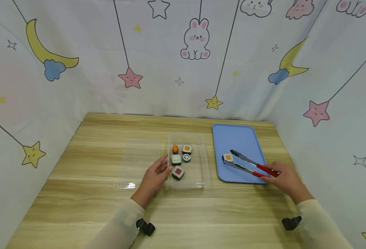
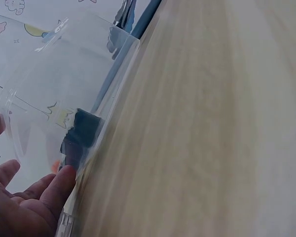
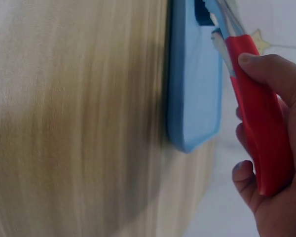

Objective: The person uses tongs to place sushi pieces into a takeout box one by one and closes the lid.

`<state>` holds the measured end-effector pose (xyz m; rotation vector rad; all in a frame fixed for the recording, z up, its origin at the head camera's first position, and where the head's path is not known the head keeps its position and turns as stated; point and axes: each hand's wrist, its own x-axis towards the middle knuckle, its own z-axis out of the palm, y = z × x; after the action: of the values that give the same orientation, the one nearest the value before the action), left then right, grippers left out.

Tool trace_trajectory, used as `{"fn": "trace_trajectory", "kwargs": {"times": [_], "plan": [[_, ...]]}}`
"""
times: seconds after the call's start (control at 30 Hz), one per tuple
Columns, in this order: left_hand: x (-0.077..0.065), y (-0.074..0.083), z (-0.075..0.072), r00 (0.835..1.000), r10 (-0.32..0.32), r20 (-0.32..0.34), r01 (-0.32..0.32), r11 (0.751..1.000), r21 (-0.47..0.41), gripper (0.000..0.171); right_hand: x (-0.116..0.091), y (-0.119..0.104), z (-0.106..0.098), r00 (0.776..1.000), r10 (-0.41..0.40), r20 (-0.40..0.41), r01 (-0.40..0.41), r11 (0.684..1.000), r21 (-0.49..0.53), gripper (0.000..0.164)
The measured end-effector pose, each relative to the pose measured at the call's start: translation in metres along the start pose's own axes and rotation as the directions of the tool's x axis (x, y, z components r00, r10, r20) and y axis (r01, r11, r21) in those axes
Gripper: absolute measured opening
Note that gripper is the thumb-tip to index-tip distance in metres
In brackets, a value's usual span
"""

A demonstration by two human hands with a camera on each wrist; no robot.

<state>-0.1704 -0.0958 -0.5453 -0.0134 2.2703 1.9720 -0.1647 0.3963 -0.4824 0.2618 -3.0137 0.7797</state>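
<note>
My right hand (image 1: 284, 178) grips the red handles of a pair of metal tongs (image 1: 267, 169), thumb along one handle in the right wrist view. The tongs' arms stand apart over the blue tray (image 1: 237, 135), one tip beside a toy sushi piece (image 1: 228, 157) with an orange centre. At the left wall of a clear plastic box (image 1: 198, 180) is my left hand (image 1: 154, 174), its spread fingers touching the wall in the left wrist view. Inside the box, along its left side, lie several sushi pieces, among them a red-centred one (image 1: 178, 172) and an orange-topped one (image 1: 175, 149).
A clear flat lid (image 1: 139, 162) lies on the wooden table (image 1: 77, 197), left of the box. Behind the table hangs a white curtain (image 1: 167, 45) printed with stars, moons and a rabbit. It also closes off both sides.
</note>
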Motion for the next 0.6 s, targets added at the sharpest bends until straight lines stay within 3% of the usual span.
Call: {"fn": "trace_trajectory", "kwargs": {"times": [0.3, 0.6], "plan": [[0.0014, 0.0030, 0.0032, 0.999, -0.040, -0.013, 0.040, 0.999, 0.002, 0.063, -0.0016, -0.0049, 0.0043, 1.000, 0.021, -0.014, -0.021, 1.000, 0.008, 0.041], [-0.0021, 0.0043, 0.0015, 1.000, -0.017, -0.008, 0.017, 1.000, 0.001, 0.063, -0.0031, -0.0063, 0.0019, 0.999, -0.002, -0.032, 0.003, 1.000, 0.005, 0.041]]}}
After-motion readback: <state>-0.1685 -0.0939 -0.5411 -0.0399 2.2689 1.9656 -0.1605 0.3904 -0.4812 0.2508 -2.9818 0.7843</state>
